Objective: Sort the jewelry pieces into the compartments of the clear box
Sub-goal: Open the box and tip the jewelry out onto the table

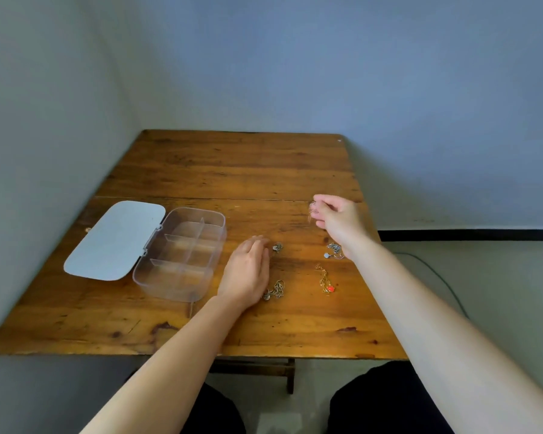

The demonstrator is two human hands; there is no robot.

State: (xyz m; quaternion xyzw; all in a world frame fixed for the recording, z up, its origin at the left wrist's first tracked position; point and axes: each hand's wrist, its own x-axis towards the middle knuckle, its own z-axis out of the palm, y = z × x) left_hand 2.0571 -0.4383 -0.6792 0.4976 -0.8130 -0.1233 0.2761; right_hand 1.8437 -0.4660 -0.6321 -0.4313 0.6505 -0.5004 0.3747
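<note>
Jewelry sorting, early stage: right hand (333,214) pinches a thin gold chain (311,213), lifted well right of the clear plastic compartment box (182,255); left hand (248,270) rests loose, holding nothing. Chains look light, limp and tangle-prone; pinching near a pendant seems best.

A plain, sparsely furnished room, likely in a home. A worn wooden tabletop (232,170) sits pushed into a corner of bare pale blue-grey walls (326,57). A dark skirting strip (470,234) meets a smooth grey floor (499,277), where a thin cable (433,270) trails.
</note>
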